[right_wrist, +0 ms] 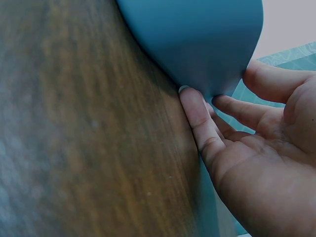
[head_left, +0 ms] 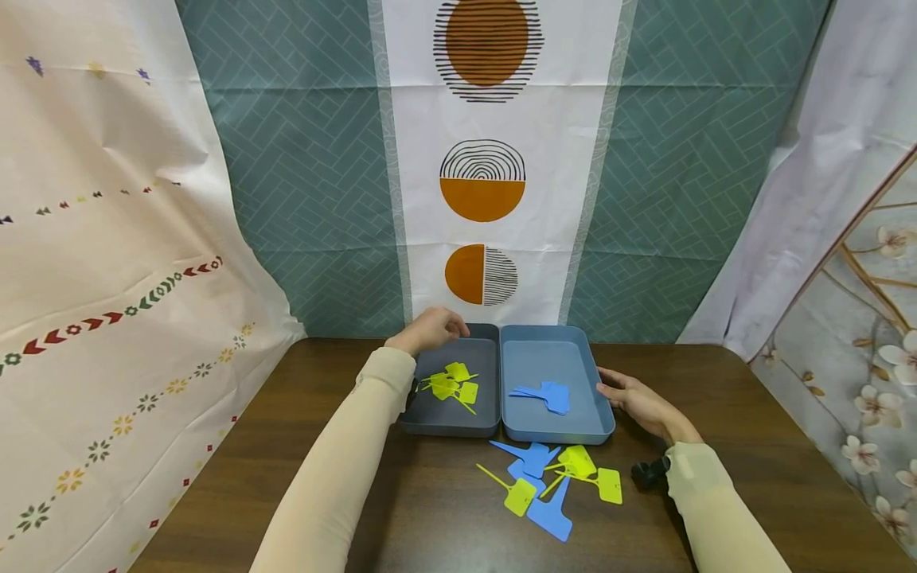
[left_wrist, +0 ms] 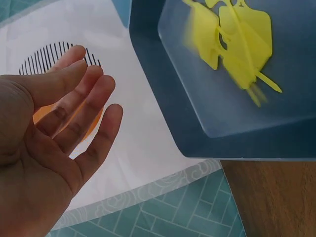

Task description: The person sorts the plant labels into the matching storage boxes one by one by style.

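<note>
Left hand (head_left: 432,329), centre of the head view: above the back left part of the dark grey tray (head_left: 451,430), fingers apart and loosely bent, nothing held. Left wrist view agrees: palm and spread fingers at left of frame, clear of the tray that fills the upper right. Right hand (head_left: 641,404), right of centre: fingers mostly extended, tips touching the outer right wall of the blue tray (head_left: 544,362); right wrist view has those fingertips against the wall near its lower edge, nothing lifted.

Labels: a loose cluster of yellow-green T-shaped labels (head_left: 444,387) lies in the dark grey tray, stems pointing various ways; one at the left of the cluster is blurred in the left wrist view. A small overlapping stack of blue T-shaped labels (head_left: 555,397) lies in the blue tray, stems toward the left of frame. Mixed pile in front of the trays, lower centre: yellow-green labels (head_left: 519,497) and blue labels (head_left: 552,521), partly overlapping, flat on the dark wooden table (head_left: 616,541).

Surroundings: trays side by side, dark grey at left of frame, blue at right. Behind, teal cloth (head_left: 308,159) with a white panel (head_left: 423,199) of orange and black circle motifs. Embroidered cream cloth (head_left: 107,255) fills the left of frame; floral cloth (head_left: 870,406) at lower right
</note>
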The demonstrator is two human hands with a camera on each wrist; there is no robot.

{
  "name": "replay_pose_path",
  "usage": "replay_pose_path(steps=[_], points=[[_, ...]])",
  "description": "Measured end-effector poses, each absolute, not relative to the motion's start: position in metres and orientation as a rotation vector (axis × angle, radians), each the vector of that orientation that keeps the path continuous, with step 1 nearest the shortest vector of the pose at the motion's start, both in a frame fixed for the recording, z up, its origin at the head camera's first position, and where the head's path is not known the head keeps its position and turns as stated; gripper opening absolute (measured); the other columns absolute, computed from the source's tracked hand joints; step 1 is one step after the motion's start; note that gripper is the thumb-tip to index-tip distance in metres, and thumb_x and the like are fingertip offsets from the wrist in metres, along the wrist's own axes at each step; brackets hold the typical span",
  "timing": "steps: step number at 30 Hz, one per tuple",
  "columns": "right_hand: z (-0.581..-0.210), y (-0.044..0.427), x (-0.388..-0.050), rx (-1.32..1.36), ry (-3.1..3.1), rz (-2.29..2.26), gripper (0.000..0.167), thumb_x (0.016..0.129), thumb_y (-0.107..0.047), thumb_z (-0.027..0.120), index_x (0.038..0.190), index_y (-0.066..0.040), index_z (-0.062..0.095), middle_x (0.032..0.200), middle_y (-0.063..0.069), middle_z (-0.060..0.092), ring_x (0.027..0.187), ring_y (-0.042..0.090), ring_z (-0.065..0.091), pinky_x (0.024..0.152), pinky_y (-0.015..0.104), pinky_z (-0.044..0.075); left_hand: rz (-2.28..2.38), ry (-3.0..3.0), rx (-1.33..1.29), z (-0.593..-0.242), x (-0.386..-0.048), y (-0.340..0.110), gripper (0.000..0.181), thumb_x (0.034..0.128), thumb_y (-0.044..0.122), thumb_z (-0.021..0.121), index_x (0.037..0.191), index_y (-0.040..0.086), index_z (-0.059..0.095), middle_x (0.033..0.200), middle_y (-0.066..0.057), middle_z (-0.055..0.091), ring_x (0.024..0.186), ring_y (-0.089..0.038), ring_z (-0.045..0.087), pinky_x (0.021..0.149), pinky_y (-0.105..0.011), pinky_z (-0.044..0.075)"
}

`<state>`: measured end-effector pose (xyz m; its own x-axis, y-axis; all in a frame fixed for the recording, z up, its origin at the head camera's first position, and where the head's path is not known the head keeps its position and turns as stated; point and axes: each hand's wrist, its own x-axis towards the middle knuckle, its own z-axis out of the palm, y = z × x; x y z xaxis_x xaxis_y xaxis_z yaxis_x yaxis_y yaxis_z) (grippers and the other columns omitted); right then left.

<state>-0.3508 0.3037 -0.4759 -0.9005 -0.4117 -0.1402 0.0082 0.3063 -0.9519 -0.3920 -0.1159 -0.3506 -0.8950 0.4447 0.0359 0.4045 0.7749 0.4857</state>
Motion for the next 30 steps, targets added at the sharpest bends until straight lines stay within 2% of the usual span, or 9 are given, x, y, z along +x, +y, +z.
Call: replay_pose_path(steps=[10, 18, 30], points=[[-0.474, 0.304, -0.349, -0.376, 2.227, -1.618, 0.069, 0.113, -0.022, 0.044, 0.164, 0.004, 0.006, 0.169, 0.03, 0.007, 0.152, 0.049, 0.023, 0.121, 0.062, 0.024, 0.813, 2.856, 0.709, -0.35, -0.388, -0.121, 0.02, 0.1032, 0.001, 0.061, 0.113, 0.007, 0.078, 0.115, -0.011, 0.075, 0.109, -0.027, 0.068, 0.091, -0.039, 0.056], [-0.475, 0.303, -0.35, -0.368, 2.224, -1.619, 0.069, 0.113, -0.022, 0.044, 0.164, 0.004, 0.006, 0.169, 0.03, 0.007, 0.152, 0.049, 0.024, 0.121, 0.061, 0.025, 0.941, 2.803, 0.74, -0.356, -0.382, -0.127, 0.02, 0.1049, 0.006, 0.061, 0.117, 0.008, 0.077, 0.118, -0.009, 0.074, 0.114, -0.027, 0.067, 0.098, -0.042, 0.055], [-0.476, 0.303, -0.35, -0.37, 2.22, -1.615, 0.069, 0.113, -0.023, 0.045, 0.165, 0.004, 0.006, 0.169, 0.03, 0.008, 0.152, 0.049, 0.024, 0.121, 0.061, 0.025, 1.135, 2.678, 0.97, -0.355, -0.353, -0.12, 0.021, 0.1061, 0.011, 0.061, 0.121, 0.009, 0.076, 0.12, -0.005, 0.073, 0.111, -0.022, 0.069, 0.1, -0.038, 0.055]])
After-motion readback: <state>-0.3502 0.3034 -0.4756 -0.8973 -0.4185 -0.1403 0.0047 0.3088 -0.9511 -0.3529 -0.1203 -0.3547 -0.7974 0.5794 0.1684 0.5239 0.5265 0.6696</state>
